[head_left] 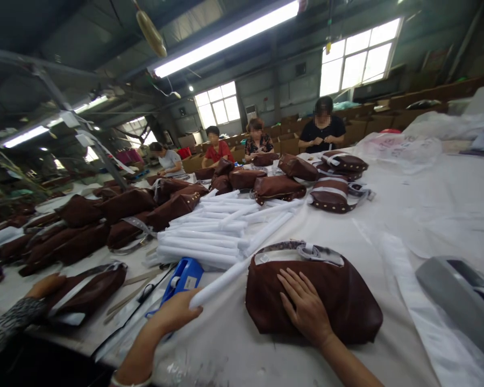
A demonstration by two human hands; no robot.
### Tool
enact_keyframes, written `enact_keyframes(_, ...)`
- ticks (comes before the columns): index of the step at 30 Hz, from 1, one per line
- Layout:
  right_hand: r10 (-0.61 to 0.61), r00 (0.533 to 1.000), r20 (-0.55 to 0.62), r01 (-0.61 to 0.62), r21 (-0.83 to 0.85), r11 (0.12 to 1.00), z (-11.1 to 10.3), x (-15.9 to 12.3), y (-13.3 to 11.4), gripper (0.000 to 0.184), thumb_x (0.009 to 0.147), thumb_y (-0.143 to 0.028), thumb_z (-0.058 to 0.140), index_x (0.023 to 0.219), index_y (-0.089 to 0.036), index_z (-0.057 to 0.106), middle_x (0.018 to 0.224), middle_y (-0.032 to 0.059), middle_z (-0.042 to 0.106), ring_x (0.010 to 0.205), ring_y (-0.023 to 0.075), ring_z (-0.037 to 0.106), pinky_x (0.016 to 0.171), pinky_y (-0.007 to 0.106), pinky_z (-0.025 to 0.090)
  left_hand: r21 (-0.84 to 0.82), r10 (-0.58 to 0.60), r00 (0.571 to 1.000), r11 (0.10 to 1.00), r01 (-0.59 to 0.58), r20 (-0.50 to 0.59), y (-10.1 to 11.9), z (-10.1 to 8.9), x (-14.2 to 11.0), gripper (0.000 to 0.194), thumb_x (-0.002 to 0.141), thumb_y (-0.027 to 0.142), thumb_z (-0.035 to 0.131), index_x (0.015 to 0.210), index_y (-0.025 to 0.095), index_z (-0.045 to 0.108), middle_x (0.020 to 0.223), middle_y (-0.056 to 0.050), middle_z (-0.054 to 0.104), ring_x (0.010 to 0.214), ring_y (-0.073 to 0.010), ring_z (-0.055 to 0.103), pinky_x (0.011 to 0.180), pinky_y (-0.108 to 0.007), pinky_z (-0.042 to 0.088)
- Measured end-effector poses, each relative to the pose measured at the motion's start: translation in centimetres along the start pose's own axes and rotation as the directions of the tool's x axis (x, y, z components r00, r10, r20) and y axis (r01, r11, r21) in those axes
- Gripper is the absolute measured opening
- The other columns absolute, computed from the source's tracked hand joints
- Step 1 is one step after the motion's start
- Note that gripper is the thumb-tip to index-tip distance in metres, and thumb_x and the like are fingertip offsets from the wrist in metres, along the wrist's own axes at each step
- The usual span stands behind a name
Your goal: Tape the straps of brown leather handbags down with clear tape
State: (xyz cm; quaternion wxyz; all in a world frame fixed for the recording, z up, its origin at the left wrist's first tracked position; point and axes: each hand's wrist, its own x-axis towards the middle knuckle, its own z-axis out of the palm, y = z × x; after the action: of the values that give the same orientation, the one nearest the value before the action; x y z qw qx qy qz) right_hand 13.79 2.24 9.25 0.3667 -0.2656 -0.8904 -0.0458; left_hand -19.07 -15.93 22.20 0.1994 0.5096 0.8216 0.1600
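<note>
Flat on the side of a brown leather handbag (347,290) rests my right hand (304,306), its fingers spread. The bag lies on the table with its wrapped strap (294,247) along the top edge. My left hand (179,312) is closed around the near end of a rolled white paper tube (221,282). The tube's far end reaches up toward a pile of similar white paper rolls (205,239), close to the bag's left side. Just beyond my left hand lies a blue tape dispenser (183,279).
A co-worker's hand (46,285) touches another brown bag (92,293) at left. Many brown bags (129,207) are heaped behind. A grey tape dispenser (460,301) stands at right, and clear plastic bags (403,148) lie at the back. Several people sit across the table.
</note>
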Motion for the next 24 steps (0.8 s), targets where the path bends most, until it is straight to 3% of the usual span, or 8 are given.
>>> enact_keyframes(3, -0.009, 1.0, -0.009, 0.009, -0.001, 1.0, 0.3, -0.1, 0.2, 0.051, 0.097, -0.027, 0.051, 0.147, -0.021, 0.046, 0.148, 0.0054, 0.052, 0.138, 0.0247, 0.047, 0.116, 0.046, 0.038, -0.438, -0.069, 0.989, 0.891, 0.119, 0.129, 0.4, -4.2, 0.0, 0.028, 0.078, 0.029, 0.07, 0.105, 0.02, 0.072, 0.093, 0.002, 0.074, 0.087, -0.022, 0.069, 0.085, -0.037, 0.054)
enact_keyframes(5, -0.007, 1.0, -0.014, 0.007, -0.002, 1.0, 0.5, -0.2, 0.3, 0.052, 0.096, -0.028, 0.052, 0.148, -0.021, 0.045, 0.148, 0.0048, 0.053, 0.138, 0.0244, 0.048, 0.116, 0.045, 0.038, -0.723, -0.254, 0.964, 0.65, 0.234, 0.083, 1.4, -5.6, 1.7, 0.032, 0.084, 0.031, 0.068, 0.109, 0.013, 0.068, 0.089, -0.003, 0.073, 0.078, -0.0205, 0.069, 0.076, -0.038, 0.058)
enact_keyframes(7, -0.009, 1.0, -0.012, 0.009, -0.006, 1.0, 0.7, -0.3, 0.3, 0.052, 0.096, -0.028, 0.052, 0.147, -0.02, 0.045, 0.148, 0.0045, 0.052, 0.138, 0.0244, 0.048, 0.116, 0.045, 0.037, -0.884, -0.405, 0.914, 0.431, 0.178, -0.013, 2.7, -6.3, 4.8, 0.036, 0.09, 0.035, 0.062, 0.113, 0.008, 0.064, 0.093, -0.012, 0.072, 0.079, -0.0211, 0.07, 0.075, -0.039, 0.06)
enact_keyframes(13, 0.023, 1.0, 0.009, -0.024, 0.043, 0.999, 0.1, 0.1, 0.0, 0.049, 0.097, -0.025, 0.051, 0.145, -0.021, 0.048, 0.148, 0.0051, 0.053, 0.138, 0.025, 0.047, 0.115, 0.047, 0.038, -0.87, -0.468, 0.831, 0.491, -0.039, -0.302, 6.2, -6.3, 14.1, 0.058, 0.101, 0.049, 0.033, 0.147, 0.013, 0.032, 0.145, -0.021, 0.047, 0.133, -0.027, 0.051, 0.103, -0.05, 0.049)
enact_keyframes(16, 0.055, 0.998, 0.024, -0.057, 0.095, 0.994, -0.5, 0.4, -0.4, 0.047, 0.097, -0.023, 0.05, 0.144, -0.021, 0.05, 0.147, 0.0062, 0.053, 0.139, 0.0251, 0.047, 0.116, 0.049, 0.038, -0.767, -0.339, 0.844, 0.629, -0.125, -0.415, 9.8, -1.2, 14.1, 0.058, 0.098, 0.046, 0.043, 0.148, 0.018, 0.035, 0.158, -0.014, 0.034, 0.148, -0.0263, 0.029, 0.12, -0.049, 0.028)
enact_keyframes(20, 0.1, 0.994, 0.042, -0.106, 0.173, 0.979, -0.6, 0.5, -0.7, 0.045, 0.097, -0.022, 0.048, 0.142, -0.018, 0.052, 0.146, 0.0087, 0.054, 0.139, 0.0257, 0.046, 0.117, 0.052, 0.036, -0.577, 0.1, 0.922, 0.753, -0.316, -0.375, 14.9, 10.1, 8.9, 0.043, 0.089, 0.035, 0.062, 0.131, 0.023, 0.061, 0.147, -0.006, 0.054, 0.143, -0.0239, 0.039, 0.124, -0.041, 0.022)
enact_keyframes(22, 0.121, 0.991, 0.063, -0.132, 0.239, 0.962, -0.7, 0.5, -0.5, 0.047, 0.095, -0.018, 0.047, 0.141, -0.017, 0.053, 0.144, 0.0107, 0.055, 0.139, 0.0254, 0.046, 0.117, 0.053, 0.036, -0.458, 0.296, 0.896, 0.78, -0.427, -0.33, 15.8, 15.0, 6.1, 0.047, 0.088, 0.031, 0.065, 0.134, 0.027, 0.06, 0.152, -0.002, 0.048, 0.146, -0.0238, 0.035, 0.125, -0.043, 0.018)
enact_keyframes(24, 0.113, 0.988, 0.105, -0.141, 0.317, 0.938, -1.8, 1.0, -0.2, 0.048, 0.092, -0.013, 0.046, 0.138, -0.017, 0.056, 0.14, 0.0114, 0.059, 0.135, 0.0241, 0.05, 0.115, 0.052, 0.039, -0.119, 0.506, 0.799, 0.816, -0.565, -0.324, 15.6, 18.2, 4.4, 0.05, 0.094, 0.032, 0.056, 0.143, 0.027, 0.05, 0.156, -0.004, 0.042, 0.148, -0.0254, 0.031, 0.125, -0.051, 0.016)
